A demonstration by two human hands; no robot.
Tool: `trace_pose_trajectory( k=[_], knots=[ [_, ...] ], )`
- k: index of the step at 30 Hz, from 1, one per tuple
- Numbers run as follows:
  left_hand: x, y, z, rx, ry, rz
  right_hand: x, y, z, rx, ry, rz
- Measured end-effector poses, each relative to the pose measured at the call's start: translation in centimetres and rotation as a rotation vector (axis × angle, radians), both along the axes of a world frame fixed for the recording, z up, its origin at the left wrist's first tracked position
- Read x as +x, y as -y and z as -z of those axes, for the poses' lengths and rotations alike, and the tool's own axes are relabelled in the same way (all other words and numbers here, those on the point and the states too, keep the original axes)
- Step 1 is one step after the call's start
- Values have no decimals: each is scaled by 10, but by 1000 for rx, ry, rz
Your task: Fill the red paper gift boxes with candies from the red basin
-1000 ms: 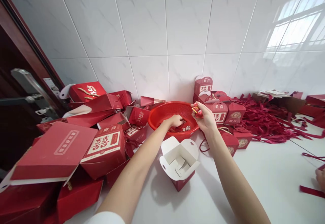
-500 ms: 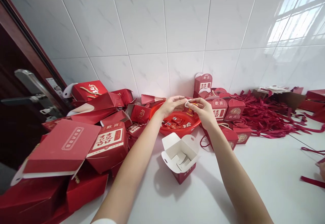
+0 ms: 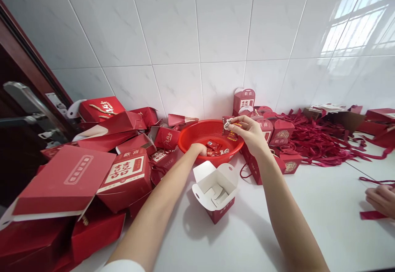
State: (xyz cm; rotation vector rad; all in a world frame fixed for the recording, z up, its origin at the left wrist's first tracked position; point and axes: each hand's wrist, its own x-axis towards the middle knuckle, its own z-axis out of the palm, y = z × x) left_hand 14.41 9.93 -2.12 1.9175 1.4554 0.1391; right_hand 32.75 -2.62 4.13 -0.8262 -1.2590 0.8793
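From my end of the feed, I judge the step in hand to be gathering small wrapped pieces, with both hands working at the red basket [image 3: 186, 139] on the far side of the white bench [image 3: 249, 239]. My right hand [image 3: 247, 131] is over the basket's right side, its grip closed in a pinch of thumb and fingers on wrapped packets [image 3: 228, 127]; I can't count them, since they overlap. My left hand [image 3: 199, 149] is down inside the near left of the basket, beside the loose pieces [image 3: 216, 147]. Its fingertips are hidden from me, so I cannot tell how far open that grip is or whether it has hold of anything.

The open box [image 3: 216, 191] stands upright just on the near side of the basket, flaps spread, neither hand touching it. To the left I see a heap of red cartons [image 3: 125, 177]; to the right, closed boxes [image 3: 280, 134] and a tangle of ribbon [image 3: 317, 142]. A co-worker's hand [image 3: 382, 198] is at the far right edge.

As I judge it, the next move calls for a firm right pinch and care around those raised flaps.
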Motion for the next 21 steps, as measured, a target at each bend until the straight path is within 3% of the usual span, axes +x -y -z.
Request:
trace_pose_trajectory(
  k=[4, 13, 21],
  knots=[
    [-1, 4, -4, -103, 37, -77, 1, -2, 1, 9, 13, 9],
    [-8, 21, -25, -8, 541, -281, 5, 3, -2, 6, 45, 35],
    [-12, 34, -30, -64, 663, -353, 4, 4, -2, -3, 50, 31]
  ],
)
